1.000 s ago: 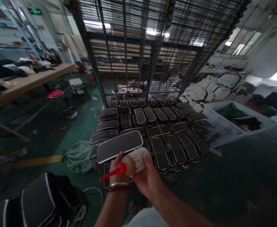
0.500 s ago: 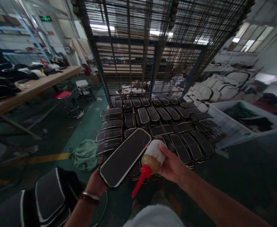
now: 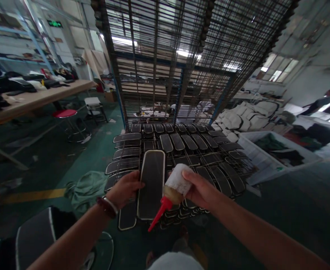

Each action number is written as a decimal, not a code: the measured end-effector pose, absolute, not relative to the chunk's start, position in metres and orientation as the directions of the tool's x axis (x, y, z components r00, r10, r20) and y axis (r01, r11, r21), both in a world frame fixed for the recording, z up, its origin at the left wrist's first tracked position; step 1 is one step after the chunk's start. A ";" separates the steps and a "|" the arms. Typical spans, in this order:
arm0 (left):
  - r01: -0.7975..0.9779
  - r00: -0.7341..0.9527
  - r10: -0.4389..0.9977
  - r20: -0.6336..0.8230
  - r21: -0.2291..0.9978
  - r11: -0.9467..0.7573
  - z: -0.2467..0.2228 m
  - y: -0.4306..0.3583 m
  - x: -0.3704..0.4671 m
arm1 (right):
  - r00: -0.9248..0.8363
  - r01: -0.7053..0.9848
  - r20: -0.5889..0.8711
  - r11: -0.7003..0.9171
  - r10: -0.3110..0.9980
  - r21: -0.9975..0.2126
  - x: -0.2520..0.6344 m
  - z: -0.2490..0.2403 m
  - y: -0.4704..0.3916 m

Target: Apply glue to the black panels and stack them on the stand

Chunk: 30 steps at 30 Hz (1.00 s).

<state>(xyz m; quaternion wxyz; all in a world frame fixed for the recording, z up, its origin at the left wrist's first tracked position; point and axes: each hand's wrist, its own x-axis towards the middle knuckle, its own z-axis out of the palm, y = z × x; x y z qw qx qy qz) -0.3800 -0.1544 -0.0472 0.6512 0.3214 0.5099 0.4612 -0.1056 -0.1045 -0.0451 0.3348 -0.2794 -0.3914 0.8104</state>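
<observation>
My left hand [image 3: 127, 187] grips the left edge of a long black panel [image 3: 151, 183] with rounded corners and a pale rim. The panel stands nearly lengthwise away from me, over the rack's lower layer. In my right hand [image 3: 200, 185] is a squeeze bottle [image 3: 179, 180], wrapped in white material, with amber contents and a red nozzle tilted down to the left. The nozzle tip is near the panel's lower right corner; whether they touch I cannot tell. Many similar black panels [image 3: 166, 143] lie in rows on the wire rack [image 3: 165, 63] ahead.
At left are a long work table [image 3: 41, 96], a red stool [image 3: 64, 113] and a green cloth [image 3: 86, 191] on the floor. Black padded pieces [image 3: 34, 236] sit low at left. A white bin [image 3: 277, 155] and pale stacked pieces [image 3: 246, 116] stand at right. A person [image 3: 319, 103] is far right.
The panel has swung from a slant to nearly straight ahead. My left hand has moved up and now grips its left side. The bottle has shifted slightly left.
</observation>
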 end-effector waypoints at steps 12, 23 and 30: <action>-0.544 -0.334 0.877 -0.344 0.831 0.119 -0.060 -0.155 -0.416 | -0.460 -0.407 -0.194 -0.400 0.867 -0.821 -0.110 -0.046 -0.132; -0.115 0.149 0.931 -0.333 0.929 0.350 -0.041 -0.203 -0.443 | -0.244 -0.394 0.127 0.022 0.962 -0.919 -0.102 0.019 -0.050; 0.024 0.328 0.836 -0.439 0.889 0.457 -0.035 -0.215 -0.457 | -0.365 -0.280 0.241 0.141 0.899 -0.950 -0.109 0.033 -0.045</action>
